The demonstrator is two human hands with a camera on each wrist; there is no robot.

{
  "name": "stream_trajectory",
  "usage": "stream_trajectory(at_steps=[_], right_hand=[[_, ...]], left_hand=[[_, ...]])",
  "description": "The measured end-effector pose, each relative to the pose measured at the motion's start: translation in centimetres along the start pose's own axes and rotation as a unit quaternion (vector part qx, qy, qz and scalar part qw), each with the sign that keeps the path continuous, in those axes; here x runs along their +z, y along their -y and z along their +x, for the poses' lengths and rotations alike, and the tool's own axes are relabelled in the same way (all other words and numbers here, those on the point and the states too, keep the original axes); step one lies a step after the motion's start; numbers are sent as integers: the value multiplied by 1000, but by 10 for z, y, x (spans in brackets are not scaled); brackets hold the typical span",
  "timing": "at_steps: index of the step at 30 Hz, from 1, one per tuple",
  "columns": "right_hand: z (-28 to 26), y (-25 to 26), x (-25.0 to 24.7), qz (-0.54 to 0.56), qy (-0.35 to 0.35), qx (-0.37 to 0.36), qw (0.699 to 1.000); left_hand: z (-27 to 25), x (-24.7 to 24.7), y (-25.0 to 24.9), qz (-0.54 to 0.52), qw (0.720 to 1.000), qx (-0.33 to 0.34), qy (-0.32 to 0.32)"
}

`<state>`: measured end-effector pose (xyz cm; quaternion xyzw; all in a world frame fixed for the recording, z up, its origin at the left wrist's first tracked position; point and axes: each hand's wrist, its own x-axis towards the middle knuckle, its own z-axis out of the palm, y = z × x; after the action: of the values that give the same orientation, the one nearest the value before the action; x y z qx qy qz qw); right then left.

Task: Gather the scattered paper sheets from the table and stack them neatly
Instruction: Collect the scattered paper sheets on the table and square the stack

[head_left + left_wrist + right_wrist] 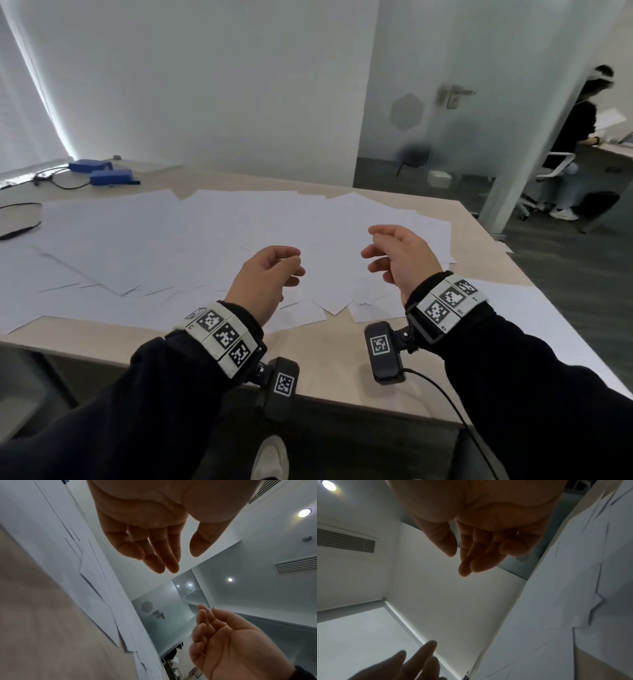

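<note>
Head view: we see loose white paper sheets point(205, 240) overlapping across the light wooden table point(325, 363), reaching its near and right edges. Left hand point(263, 277) and right hand point(400, 257) hover over them, palms facing, fingers loosely curled, holding nothing. Two blue boxes point(102, 173) sit at the far left corner.

Left wrist view: we confirm slack fingers point(154, 555), empty.

Right wrist view: same, empty palm.

paper sheets point(191, 240) covering table point(322, 363), blue boxes point(102, 173) far-left, well apart
</note>
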<state>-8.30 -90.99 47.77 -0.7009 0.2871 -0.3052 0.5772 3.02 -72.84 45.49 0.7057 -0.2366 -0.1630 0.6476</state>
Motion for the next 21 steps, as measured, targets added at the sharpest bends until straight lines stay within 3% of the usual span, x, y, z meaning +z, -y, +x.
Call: stream_trajectory(at_steps=[3, 6, 8, 11, 13, 17, 21], right_hand=[[-1, 4, -2, -45, 6, -26, 999], [-1, 8, -2, -164, 33, -79, 983], [0, 11, -2, -328, 66, -130, 934], [-5, 14, 6, -569, 158, -154, 792], [-8, 14, 15, -643, 199, -148, 725], [-13, 9, 39, -701, 254, -121, 655], [-21, 8, 61, -709, 289, -82, 638]], left_hand=[[4, 1, -8, 4, 1000, -2, 11], [4, -1, -16, 17, 1000, 20, 14], [3, -5, -18, 35, 999, 36, 19], [-1, -16, -20, 98, 993, 53, 41], [-3, -25, -19, 155, 984, 60, 63], [-10, -48, -13, 326, 938, 47, 108], [-16, -70, 7, 471, 869, 16, 150]])
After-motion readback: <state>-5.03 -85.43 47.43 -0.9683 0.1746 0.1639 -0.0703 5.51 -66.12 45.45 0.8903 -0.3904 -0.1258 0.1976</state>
